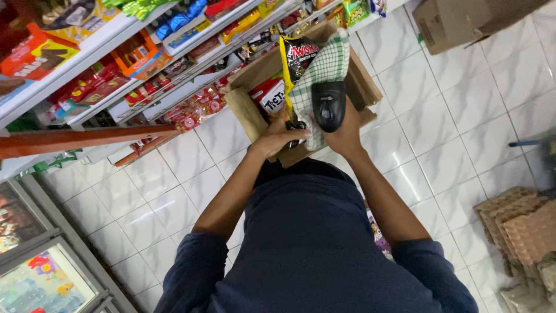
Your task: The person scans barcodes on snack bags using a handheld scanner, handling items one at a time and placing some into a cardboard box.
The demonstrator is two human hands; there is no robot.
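the person stands over a white tiled floor (463,145) beside snack shelves (133,64), with an open cardboard box (365,87) held up in front of the body. the left hand (278,136) grips the near edge of the box from below, fingers (288,124) curled around the cardboard, so the box is carried rather than set down. the right hand (344,133) is closed around a black handheld scanner (328,104), which points down into the box, and a green-checked cloth (324,64) is draped under the scanner and over the goods, apparently pinned by the same grip. a dark snack bag with a yellow edge (295,58) stands upright in the box, just beside the cloth, with a red and white packet (271,95) lower to its left. holding the box high seems to keep the goods within reach of the scanner. egg trays (521,226) are stacked on the floor to the right, well apart.
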